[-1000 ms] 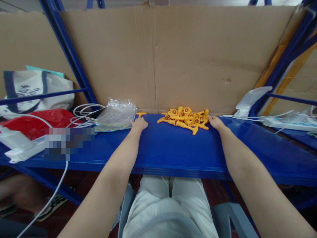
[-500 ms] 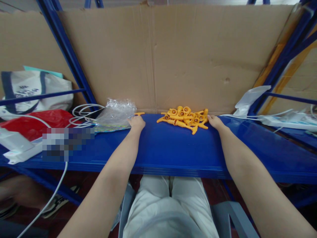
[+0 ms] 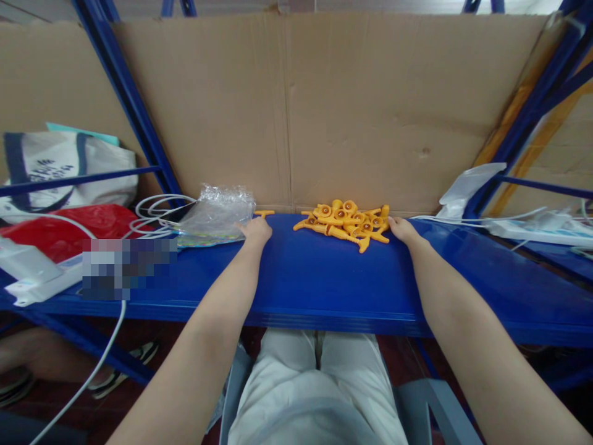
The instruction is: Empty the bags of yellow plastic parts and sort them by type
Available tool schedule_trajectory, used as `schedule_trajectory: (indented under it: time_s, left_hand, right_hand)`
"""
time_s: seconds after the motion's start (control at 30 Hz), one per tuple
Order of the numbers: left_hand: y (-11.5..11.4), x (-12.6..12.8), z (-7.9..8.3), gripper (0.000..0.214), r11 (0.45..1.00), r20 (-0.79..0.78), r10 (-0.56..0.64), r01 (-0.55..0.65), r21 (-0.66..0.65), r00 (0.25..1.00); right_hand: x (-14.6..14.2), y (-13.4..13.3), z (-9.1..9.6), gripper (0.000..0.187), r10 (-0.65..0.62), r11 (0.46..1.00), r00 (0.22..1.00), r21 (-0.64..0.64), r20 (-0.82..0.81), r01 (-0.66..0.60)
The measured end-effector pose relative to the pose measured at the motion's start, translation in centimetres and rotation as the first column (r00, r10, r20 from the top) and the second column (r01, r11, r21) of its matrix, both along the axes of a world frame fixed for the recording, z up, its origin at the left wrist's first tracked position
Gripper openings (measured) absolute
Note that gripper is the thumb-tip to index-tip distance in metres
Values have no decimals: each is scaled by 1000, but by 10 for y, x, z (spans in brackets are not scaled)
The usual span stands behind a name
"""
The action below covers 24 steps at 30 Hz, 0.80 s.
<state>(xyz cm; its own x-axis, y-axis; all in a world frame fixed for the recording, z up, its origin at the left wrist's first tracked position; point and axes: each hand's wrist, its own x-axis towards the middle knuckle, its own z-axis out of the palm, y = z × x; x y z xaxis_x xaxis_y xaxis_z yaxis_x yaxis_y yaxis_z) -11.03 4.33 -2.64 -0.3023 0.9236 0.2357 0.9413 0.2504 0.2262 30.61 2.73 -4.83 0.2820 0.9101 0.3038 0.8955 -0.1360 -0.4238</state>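
A heap of several small orange plastic parts (image 3: 346, 220) lies at the back of the blue shelf (image 3: 315, 278), against the cardboard wall. My right hand (image 3: 402, 228) rests at the heap's right edge, fingertips touching the parts; its fingers are too small to read. My left hand (image 3: 256, 229) sits on the shelf beside a crumpled clear plastic bag (image 3: 217, 212), fingers curled. One lone orange part (image 3: 264, 214) lies just behind that hand, apart from the heap.
White cable coils (image 3: 157, 213), a red bag (image 3: 69, 230) and a white tote (image 3: 65, 170) crowd the left. A white packet (image 3: 470, 183) and a power strip (image 3: 537, 232) lie right. Blue rack posts (image 3: 134, 111) flank the cardboard (image 3: 370, 111). Another person's feet (image 3: 28, 371) show below left.
My left hand has shifted slightly left toward the plastic bag, leaving the lone orange part behind it. My right hand stays at the heap's edge.
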Motion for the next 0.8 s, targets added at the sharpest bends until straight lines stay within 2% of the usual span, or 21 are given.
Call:
schedule_trajectory:
  time_s: [0.13,0.43,0.8]
  left_hand:
    - [3,0,-3,45,1000,7,15,-15,-13,1000]
    - [4,0,-5,52,997,31,-47,49,-61,998]
    - [6,-1,-7,54,997,44,-51,53,-56,998]
  right_hand:
    - [-5,-4,4,46,-39,997,999,-74,-30,37]
    - [-9,-9,8,45,-45,997,998,-70,-34,43]
    - [-2,-2,2,46,-32,999,999,-38,-17,31]
